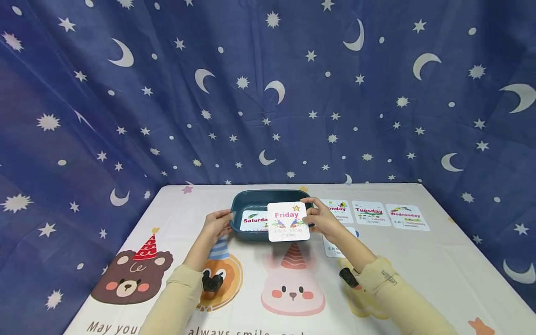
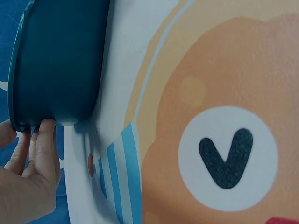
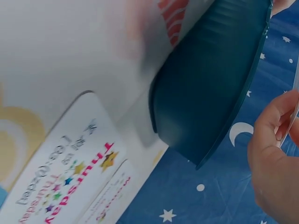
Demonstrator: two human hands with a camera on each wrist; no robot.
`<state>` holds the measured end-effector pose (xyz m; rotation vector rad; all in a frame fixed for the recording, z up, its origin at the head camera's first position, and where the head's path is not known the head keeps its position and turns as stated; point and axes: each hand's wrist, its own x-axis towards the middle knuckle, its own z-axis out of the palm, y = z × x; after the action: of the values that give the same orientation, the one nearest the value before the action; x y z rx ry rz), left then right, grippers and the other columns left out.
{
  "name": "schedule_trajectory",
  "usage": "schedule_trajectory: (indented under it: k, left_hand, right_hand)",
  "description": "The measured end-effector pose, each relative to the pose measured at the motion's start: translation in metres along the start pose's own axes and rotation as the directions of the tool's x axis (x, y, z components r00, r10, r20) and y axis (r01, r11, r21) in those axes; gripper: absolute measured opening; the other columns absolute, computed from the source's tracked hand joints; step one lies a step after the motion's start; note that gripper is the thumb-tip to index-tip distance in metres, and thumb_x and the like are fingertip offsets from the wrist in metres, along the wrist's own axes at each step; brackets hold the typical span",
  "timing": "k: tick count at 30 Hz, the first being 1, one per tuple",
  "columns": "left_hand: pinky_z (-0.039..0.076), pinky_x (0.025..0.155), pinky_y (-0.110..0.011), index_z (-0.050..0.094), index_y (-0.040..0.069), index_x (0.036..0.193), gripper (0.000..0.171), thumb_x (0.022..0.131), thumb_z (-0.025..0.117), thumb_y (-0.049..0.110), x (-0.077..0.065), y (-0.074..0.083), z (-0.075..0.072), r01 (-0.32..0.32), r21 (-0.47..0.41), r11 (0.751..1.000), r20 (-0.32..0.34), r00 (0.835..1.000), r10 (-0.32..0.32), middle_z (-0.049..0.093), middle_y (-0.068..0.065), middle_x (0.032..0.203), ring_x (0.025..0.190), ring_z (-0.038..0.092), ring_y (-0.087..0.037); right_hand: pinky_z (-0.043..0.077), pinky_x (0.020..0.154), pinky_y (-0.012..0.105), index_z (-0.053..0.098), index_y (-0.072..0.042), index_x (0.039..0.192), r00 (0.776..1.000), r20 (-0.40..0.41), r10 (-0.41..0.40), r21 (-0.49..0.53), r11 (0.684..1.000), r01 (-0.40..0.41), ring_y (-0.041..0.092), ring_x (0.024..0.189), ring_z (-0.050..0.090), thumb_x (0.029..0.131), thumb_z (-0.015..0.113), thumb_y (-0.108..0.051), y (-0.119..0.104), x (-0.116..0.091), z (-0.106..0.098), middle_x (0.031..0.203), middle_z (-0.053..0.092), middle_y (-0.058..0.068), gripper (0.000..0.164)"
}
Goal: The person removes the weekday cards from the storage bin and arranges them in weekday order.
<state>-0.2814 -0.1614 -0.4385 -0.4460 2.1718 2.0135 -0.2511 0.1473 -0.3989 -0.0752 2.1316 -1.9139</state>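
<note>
A dark teal plastic basin [image 1: 247,197] stands toward the back of the table. My left hand [image 1: 218,224] grips its left rim, thumb on one side and fingers under the edge, as the left wrist view shows. Inside the basin lies a Saturday card [image 1: 254,221], partly covered. In front of the basin's right part, my right hand [image 1: 321,218] pinches a white Friday card [image 1: 289,222] by its right edge, its face toward the head camera. Below the right hand a Thursday card [image 3: 70,172] lies on the table, half hidden by the forearm in the head view.
Right of the basin, a Monday card [image 1: 341,216], a Tuesday card [image 1: 371,218] and a Wednesday card [image 1: 407,217] lie in a row. The tablecloth [image 1: 456,270] has printed cartoon animals and lettering. A blue curtain [image 1: 251,139] with moons and stars hangs behind the table.
</note>
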Motion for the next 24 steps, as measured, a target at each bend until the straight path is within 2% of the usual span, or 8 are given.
schedule_trajectory:
  k: [9, 17, 24]
  left_hand:
    - [0.056, 0.07, -0.023, 0.047, -0.003, 0.134, 0.042, 0.095, 0.054, 0.01, -0.001, 0.0, -0.001, -0.003, -0.008, 1.0, 0.003, 1.0, 0.003, 0.054, -0.021, 0.124, 0.082, 0.062, -0.013]
    - [0.056, 0.068, -0.022, 0.048, -0.003, 0.133, 0.041, 0.095, 0.055, 0.01, -0.002, -0.002, -0.003, -0.011, -0.005, 1.0, 0.0, 1.0, 0.011, 0.055, -0.022, 0.124, 0.079, 0.062, -0.011]
    - [0.056, 0.07, -0.023, 0.048, -0.004, 0.133, 0.041, 0.095, 0.055, 0.011, -0.001, -0.002, -0.003, -0.016, -0.008, 1.0, 0.016, 1.0, 0.016, 0.054, -0.023, 0.125, 0.08, 0.062, -0.011]
  right_hand:
    - [0.05, 0.064, 0.027, 0.035, -0.007, 0.139, 0.999, -0.029, -0.013, -0.047, 0.999, 0.012, 0.013, 0.075, 0.056, 0.086, 0.053, 0.005, 0.009, -0.024, -0.011, 0.08, 0.048, -0.002, 0.058]
    - [0.052, 0.064, 0.028, 0.036, -0.009, 0.138, 0.997, -0.073, 0.016, -0.068, 0.997, -0.02, 0.013, 0.077, 0.058, 0.087, 0.054, 0.005, 0.018, -0.042, -0.026, 0.082, 0.05, -0.001, 0.056]
    - [0.054, 0.067, 0.03, 0.033, -0.007, 0.139, 0.999, -0.045, 0.022, -0.093, 0.995, -0.027, 0.014, 0.082, 0.059, 0.088, 0.053, 0.003, 0.026, -0.058, -0.04, 0.084, 0.052, 0.0, 0.056]
